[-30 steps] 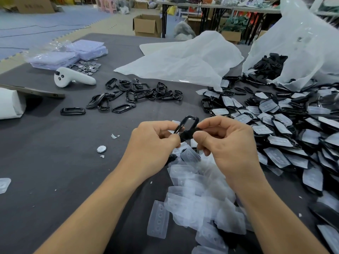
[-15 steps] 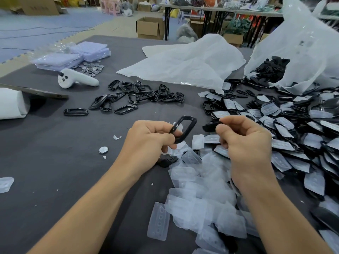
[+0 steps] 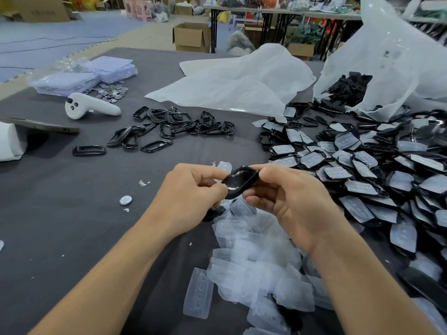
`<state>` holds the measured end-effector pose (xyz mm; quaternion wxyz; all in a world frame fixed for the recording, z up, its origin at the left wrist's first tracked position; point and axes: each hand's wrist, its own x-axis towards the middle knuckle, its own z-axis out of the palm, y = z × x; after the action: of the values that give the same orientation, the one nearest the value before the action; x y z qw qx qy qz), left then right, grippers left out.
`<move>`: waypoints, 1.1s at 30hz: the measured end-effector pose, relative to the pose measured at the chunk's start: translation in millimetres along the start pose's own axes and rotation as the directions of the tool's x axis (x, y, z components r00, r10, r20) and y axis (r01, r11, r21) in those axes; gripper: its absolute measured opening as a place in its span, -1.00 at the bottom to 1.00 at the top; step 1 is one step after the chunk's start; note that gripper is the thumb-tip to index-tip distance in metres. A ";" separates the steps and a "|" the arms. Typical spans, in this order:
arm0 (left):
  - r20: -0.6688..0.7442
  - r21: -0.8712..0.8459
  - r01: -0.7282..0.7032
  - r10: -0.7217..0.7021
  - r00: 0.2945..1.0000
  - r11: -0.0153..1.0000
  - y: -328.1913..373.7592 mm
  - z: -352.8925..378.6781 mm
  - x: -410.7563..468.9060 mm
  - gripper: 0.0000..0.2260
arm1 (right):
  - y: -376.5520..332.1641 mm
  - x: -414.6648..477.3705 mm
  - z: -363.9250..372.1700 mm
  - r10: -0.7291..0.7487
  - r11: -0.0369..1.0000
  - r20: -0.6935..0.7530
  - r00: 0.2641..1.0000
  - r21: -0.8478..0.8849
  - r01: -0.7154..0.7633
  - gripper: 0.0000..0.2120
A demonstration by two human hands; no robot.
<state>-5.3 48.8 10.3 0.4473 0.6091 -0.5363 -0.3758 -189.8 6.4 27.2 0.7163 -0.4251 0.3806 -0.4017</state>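
Both hands meet above the grey table [image 3: 60, 213], each with a grip on one black oval frame [image 3: 239, 181] that is lifted clear of the surface. The left hand [image 3: 191, 197] pinches the frame's near-left edge between thumb and curled fingers; the right hand [image 3: 292, 201] closes its fingers round the far-right end, thumb on the near side. The frame tilts, its glossy hollow facing up toward the camera.

Directly below the hands lies a loose heap of clear plastic covers [image 3: 254, 262], spilling toward the near edge of the table — one cover [image 3: 198, 293] lies flat just to the left of the heap. To the right spreads a big pile of black parts with clear film on them [image 3: 362, 170], running back to an open white plastic bag [image 3: 391, 64] with more black pieces inside.

Farther back on the left a cluster of bare black frames [image 3: 174, 126] lies scattered, one frame [image 3: 89, 150] apart from the rest. A white handheld controller [image 3: 89, 106] rests beyond them, near a heap of small silver discs [image 3: 111, 91] — a single disc [image 3: 125, 200] lies left of the left hand
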 end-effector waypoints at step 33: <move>0.085 -0.216 0.029 -0.011 0.996 0.976 6.2 11.4 -4.2 -0.93 | 2.2 -3.2 1.9 -0.113 0.991 -0.125 0.986 -0.080 0.103 -0.71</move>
<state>-18.5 51.2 12.4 0.4847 0.5459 -0.5040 -0.4615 -188.8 10.5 26.5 0.6510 -0.4442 0.4172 -0.4525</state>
